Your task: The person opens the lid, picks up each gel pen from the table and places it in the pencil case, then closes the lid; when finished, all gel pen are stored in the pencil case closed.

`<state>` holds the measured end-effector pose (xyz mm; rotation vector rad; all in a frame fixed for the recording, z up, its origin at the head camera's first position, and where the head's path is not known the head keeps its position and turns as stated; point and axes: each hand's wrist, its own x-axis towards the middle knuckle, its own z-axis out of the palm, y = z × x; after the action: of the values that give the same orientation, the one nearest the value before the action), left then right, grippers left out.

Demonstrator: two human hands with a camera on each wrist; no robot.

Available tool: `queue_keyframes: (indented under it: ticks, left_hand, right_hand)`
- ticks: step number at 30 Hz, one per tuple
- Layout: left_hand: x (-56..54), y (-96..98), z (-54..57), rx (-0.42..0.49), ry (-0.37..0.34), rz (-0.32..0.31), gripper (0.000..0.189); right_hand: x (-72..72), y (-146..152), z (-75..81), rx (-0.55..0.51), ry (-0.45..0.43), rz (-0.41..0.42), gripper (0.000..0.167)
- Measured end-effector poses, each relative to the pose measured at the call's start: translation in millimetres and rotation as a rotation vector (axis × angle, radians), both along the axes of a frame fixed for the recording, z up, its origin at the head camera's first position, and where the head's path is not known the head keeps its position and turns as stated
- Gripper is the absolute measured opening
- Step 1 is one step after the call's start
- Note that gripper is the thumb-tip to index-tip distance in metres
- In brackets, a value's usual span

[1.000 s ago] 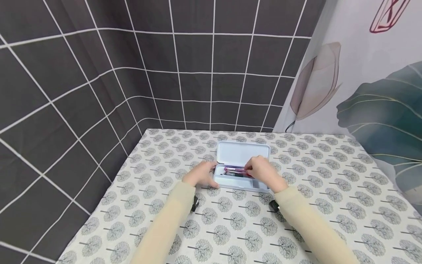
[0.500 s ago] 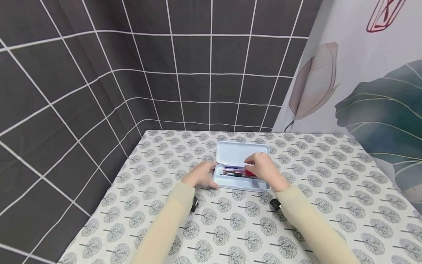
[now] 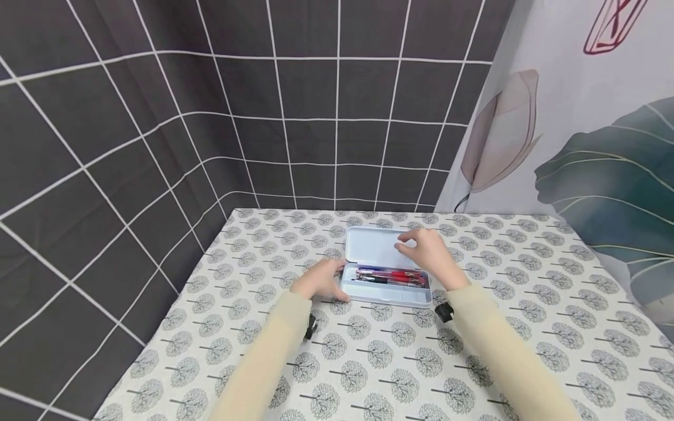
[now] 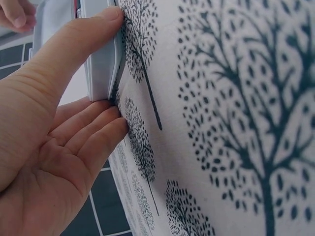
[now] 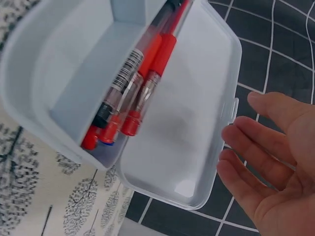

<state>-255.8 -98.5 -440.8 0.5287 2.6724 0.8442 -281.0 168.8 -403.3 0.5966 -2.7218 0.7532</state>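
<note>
A pale blue pencil case (image 3: pixel 371 293) lies on the table with its lid (image 3: pixel 368 245) tipped back. Several pens (image 3: pixel 389 276), some with red caps or grips, lie along its rear compartment; the right wrist view shows red pens (image 5: pixel 162 56) beside a barcoded one. My left hand (image 3: pixel 320 279) holds the case's left end, thumb at the front edge and fingers at the back, as the left wrist view confirms. Over the right part of the lid hovers my right hand (image 3: pixel 430 255), holding nothing. In the right wrist view, this hand (image 5: pixel 275 162) has loosely bent fingers beside the lid's rim.
A white tablecloth (image 3: pixel 358 374) with a grey tree print covers the table. Behind and to the left hangs a dark cloth (image 3: pixel 310 88) with white grid lines. A leaf-patterned curtain (image 3: pixel 574 88) hangs at the right.
My right hand has let go of the red pens in the case and moved up and right, over the lid. More of the pens now shows. My left hand stays on the case.
</note>
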Motion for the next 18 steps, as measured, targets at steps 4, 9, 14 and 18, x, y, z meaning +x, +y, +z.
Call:
queue_keyframes:
  ticks: [4, 9, 14, 18]
  left_hand:
    - [0.3, 0.0, 1.7, 0.006, -0.003, 0.003, 0.096]
    - [0.3, -0.2, 0.2, 0.011, -0.011, 0.010, 0.095]
    - [-1.6, -1.2, -4.3, 0.009, -0.002, 0.008, 0.093]
    - [-3.8, -2.3, -5.9, 0.017, 0.003, 0.008, 0.094]
  right_hand:
    - [-8.5, -1.6, 3.8, -0.037, -0.010, -0.009, 0.028]
    - [-19.0, -5.7, 4.4, -0.057, -0.034, -0.043, 0.029]
    - [-29.7, -8.4, 4.3, -0.046, -0.016, -0.066, 0.031]
    - [-41.0, -6.8, 6.8, -0.040, -0.034, -0.075, 0.033]
